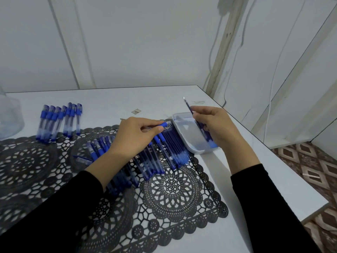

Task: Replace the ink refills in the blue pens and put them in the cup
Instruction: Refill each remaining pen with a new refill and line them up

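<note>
A heap of blue pens [145, 161] lies across the black lace mat [173, 189] in the middle of the table. My left hand [135, 137] reaches over the heap and pinches a blue pen part [165, 124] between thumb and fingers. My right hand [217, 126] holds a thin blue ink refill [188, 106] over a white tray [184, 137], its metal tip pointing up and away. A row of loose blue refills [175, 143] lies beside the tray. A clear cup [9, 117] stands at the far left edge, only partly in view.
A separate group of several capped blue pens [58, 121] lies on the white table [246, 170] at the back left. The table's right edge drops to a patterned floor [313, 161]. White wall panels and hanging cables stand behind the table.
</note>
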The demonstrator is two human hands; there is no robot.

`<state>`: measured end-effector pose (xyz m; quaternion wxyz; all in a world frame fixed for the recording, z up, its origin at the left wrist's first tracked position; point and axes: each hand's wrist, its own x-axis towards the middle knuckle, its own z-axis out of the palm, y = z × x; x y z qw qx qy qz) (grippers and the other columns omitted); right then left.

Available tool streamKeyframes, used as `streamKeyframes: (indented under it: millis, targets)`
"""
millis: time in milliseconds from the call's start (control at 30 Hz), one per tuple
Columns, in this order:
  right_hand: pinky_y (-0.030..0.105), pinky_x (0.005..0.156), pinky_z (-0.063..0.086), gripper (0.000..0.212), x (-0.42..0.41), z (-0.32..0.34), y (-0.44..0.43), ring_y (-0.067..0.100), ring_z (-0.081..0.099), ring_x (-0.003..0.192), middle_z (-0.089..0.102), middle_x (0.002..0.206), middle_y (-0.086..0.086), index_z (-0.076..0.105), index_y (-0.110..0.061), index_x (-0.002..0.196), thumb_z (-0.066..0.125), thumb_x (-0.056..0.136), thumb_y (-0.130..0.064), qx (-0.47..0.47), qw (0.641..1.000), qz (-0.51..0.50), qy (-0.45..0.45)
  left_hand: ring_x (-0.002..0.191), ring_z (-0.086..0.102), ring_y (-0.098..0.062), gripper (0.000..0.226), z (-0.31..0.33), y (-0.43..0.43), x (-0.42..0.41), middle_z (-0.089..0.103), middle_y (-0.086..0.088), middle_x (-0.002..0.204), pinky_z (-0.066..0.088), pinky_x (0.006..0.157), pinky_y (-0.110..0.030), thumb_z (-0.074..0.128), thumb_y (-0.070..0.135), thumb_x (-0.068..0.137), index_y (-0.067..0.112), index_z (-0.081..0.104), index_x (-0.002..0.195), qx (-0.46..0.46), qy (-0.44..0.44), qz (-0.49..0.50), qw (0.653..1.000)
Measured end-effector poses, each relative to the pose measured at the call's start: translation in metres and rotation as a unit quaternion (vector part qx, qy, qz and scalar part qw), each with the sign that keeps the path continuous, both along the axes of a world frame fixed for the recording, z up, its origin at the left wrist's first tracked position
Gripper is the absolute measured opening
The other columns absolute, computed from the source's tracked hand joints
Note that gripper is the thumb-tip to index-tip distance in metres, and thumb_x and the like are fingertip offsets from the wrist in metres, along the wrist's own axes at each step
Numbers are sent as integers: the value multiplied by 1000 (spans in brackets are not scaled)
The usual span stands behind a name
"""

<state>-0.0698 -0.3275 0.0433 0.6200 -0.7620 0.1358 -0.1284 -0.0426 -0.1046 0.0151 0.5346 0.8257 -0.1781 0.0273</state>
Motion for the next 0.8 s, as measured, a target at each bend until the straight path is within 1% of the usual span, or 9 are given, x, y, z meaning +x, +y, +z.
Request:
streamKeyframes:
  millis: [67,100,167,267,333,433,500,633,800]
  targets:
    - [19,52,31,24,-2,6,8,5,40,57,62,78,-4,74,-15,102,58,93,-1,77,996,45,-14,70,66,-14,18,1,7,-1,74,0,75,52,67,-23,75,27,87,34,76,104,-29,-7,-3,1000]
    - [19,52,29,24,-3,8,14,6,37,58,58,77,-4,74,-15,99,56,93,0,109,992,65,-16,69,66,-17,19,2,12,-2,75,-5,78,53,66,-22,75,26,87,34,76,104,-41,-13,-3,999]
    - [19,52,28,25,-4,11,26,7,36,59,53,76,-3,72,-15,95,54,93,2,161,983,92,-12,66,66,-11,20,4,22,-4,76,-5,81,51,66,-17,75,25,86,37,75,102,-61,-25,-4,998]
    - [22,53,29,21,-6,12,46,8,40,62,54,79,-1,69,-13,95,53,94,1,218,970,110,-8,73,68,-25,22,5,42,-9,76,-2,82,58,71,-29,75,26,84,39,74,102,-69,-49,2,996]
    - [21,51,30,16,-5,13,59,8,41,61,59,82,-3,66,-11,96,54,94,-1,236,965,113,-14,66,65,-20,22,5,56,-13,76,1,80,53,64,-27,73,30,83,37,74,104,-57,-76,8,995]
    - [20,49,30,13,-3,11,81,8,42,60,64,88,-5,63,-12,91,57,93,-1,250,963,100,-32,59,60,2,29,3,79,-18,73,18,75,41,57,-8,71,28,83,21,76,110,-36,-137,12,990]
    - [19,48,31,13,-3,10,95,7,43,59,64,90,-3,62,-13,87,59,92,-2,275,956,89,-49,58,59,2,27,1,94,-22,72,21,74,41,57,-7,72,20,84,14,75,111,-31,-166,19,985]
    - [20,49,32,8,-8,8,115,7,44,59,65,80,-5,63,-12,89,61,92,-5,299,947,81,-83,66,68,-12,26,-7,115,-28,76,11,89,55,61,-23,73,22,85,17,76,110,-19,-209,54,976]
    - [21,53,31,6,-12,8,125,7,43,62,63,83,-1,64,-11,90,60,93,-8,292,948,89,-86,80,71,-3,28,-10,120,-33,73,14,99,54,71,-13,73,23,84,15,74,111,-29,-230,67,971]
